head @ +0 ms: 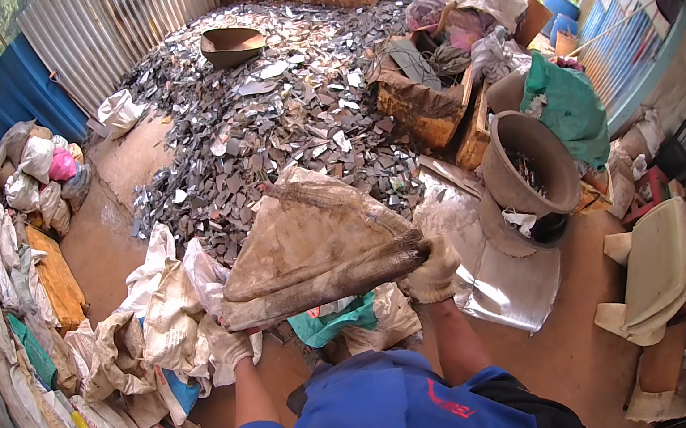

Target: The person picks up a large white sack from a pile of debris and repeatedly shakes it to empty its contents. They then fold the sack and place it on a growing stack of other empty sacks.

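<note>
Between my two gloved hands a dirty, stained woven sack (320, 238) is stretched out in front of my body. My left hand (229, 345), in a pale work glove, grips its lower left corner. The right hand (434, 270), gloved the same way, is closed on the rolled, darker right end. Under the sack, close to my legs, lie a green bag (337, 322) and a beige sack (385, 322), both partly hidden. White and beige woven sacks (169, 311) lie in a heap just left of my left hand.
A large pile of broken, mostly dark flakes (298, 106) fills the back, with a scoop-like basin (233, 47) on top. At right stand a big tub (529, 166), a metal sheet (518, 286) and a plastic chair (655, 270). Stacked sacks (45, 427) line the left.
</note>
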The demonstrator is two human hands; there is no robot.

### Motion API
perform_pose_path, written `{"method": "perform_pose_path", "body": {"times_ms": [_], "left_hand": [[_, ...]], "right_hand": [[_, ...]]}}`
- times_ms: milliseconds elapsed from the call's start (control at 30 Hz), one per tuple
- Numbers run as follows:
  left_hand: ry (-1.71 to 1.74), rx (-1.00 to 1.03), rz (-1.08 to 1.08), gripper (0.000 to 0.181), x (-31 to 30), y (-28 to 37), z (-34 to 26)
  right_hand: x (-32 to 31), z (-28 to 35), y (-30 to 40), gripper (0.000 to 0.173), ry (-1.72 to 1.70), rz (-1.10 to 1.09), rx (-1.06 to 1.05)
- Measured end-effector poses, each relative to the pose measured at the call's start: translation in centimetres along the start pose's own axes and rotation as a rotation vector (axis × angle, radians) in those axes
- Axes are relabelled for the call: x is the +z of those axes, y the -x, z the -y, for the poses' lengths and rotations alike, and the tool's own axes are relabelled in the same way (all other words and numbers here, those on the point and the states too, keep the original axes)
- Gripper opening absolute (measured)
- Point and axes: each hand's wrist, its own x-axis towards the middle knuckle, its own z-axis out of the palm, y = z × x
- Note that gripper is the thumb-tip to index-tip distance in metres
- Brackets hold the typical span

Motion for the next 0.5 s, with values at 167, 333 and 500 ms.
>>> {"method": "perform_pose_path", "body": {"times_ms": [167, 333, 500], "left_hand": [[-0.129, 0.283, 0.395, 0.088, -3.8, 3.7, -12.3], [0.373, 0.597, 0.686, 0.09, -3.0, 6.6, -23.9], [0.614, 0.113, 0.859, 0.06, 2.0, 7.2, -26.8]], "right_hand": [[-0.9, 0.0, -0.8, 0.02, -0.05, 0.039, 0.242], [-0.5, 4.2, -0.1, 0.024, -0.102, 0.431, 0.282], [-1.1, 5.7, -0.1, 0.074, -0.406, 0.578, 0.16]]}}
